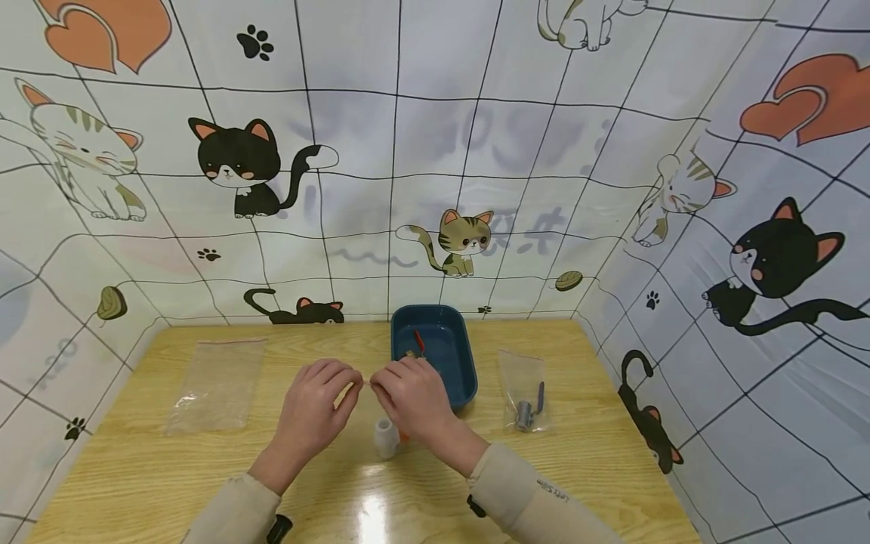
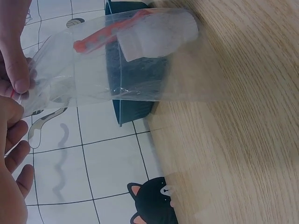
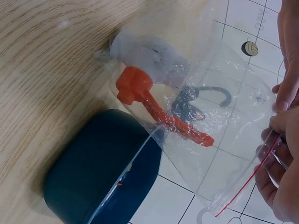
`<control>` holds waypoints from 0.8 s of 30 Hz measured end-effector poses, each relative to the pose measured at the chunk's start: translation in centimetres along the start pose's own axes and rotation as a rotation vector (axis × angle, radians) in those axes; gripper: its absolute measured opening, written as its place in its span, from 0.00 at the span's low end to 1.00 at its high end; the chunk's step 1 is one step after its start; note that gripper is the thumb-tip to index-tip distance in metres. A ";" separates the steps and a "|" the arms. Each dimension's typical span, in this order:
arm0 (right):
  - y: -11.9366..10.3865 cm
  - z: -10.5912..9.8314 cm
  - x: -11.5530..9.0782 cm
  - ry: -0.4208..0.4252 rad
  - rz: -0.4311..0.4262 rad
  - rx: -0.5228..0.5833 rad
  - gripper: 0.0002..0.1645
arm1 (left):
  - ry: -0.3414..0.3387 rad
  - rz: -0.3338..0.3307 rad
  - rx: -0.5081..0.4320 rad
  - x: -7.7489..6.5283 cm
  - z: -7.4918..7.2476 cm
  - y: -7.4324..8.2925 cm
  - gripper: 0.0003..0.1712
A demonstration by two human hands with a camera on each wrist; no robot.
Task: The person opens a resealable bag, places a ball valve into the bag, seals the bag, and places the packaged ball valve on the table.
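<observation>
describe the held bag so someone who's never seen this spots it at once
Find the blue bin on the table. Near it, the left hand and right hand hold a clear bag by its red-lined top. The orange piece and white piece inside set it apart from the flat bag at left and the bag with a grey piece at right.

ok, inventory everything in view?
table: 1, wood-toned, foreground
bin: 1, dark blue-green, table's far side
obscured item: 1, red, in bin
held zip bag: 1, clear, before bin
fitting: 1, white, in held bag
lever: 1, orange, in held bag
second bag: 1, clear, right of bin
second fitting: 1, grey, in second bag
second lever: 1, dark blue, in second bag
third bag: 1, clear, table's left
cat-print backdrop: 1, white, around table
sleeves: 2, beige, on arms
wrist devices: 2, black, at sleeves
left hand, right hand: 2, bare, pinching held bag
</observation>
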State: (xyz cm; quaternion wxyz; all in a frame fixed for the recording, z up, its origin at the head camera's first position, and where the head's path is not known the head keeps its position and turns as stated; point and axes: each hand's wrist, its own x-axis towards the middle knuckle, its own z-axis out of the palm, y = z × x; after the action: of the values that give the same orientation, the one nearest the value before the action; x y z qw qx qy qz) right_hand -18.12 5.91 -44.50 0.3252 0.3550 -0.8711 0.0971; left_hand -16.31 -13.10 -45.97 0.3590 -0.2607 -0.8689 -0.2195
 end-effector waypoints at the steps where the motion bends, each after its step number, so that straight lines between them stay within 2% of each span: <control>1: 0.0 0.0 0.0 0.000 0.000 -0.003 0.04 | -0.001 -0.001 -0.002 0.0 0.0 0.0 0.05; 7: -0.2 -0.1 0.1 0.003 0.005 -0.003 0.03 | -0.032 -0.007 -0.024 0.0 -0.1 0.0 0.06; 11: -0.4 -0.2 0.1 -0.005 0.007 -0.002 0.04 | -0.035 0.016 -0.018 0.1 0.1 0.0 0.07; 19: -0.4 -0.3 0.1 -0.022 0.016 -0.008 0.03 | -0.017 0.032 -0.014 0.2 0.2 0.2 0.07; 24: -0.3 -0.4 0.2 -0.048 0.029 0.040 0.03 | -0.013 0.025 -0.022 0.2 0.1 0.3 0.07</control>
State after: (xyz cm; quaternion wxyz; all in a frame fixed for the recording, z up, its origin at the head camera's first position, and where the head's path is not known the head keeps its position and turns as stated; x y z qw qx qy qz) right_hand -17.82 5.80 -44.10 0.2957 0.3510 -0.8815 0.1109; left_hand -16.33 -12.78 -45.84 0.3532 -0.2770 -0.8654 -0.2227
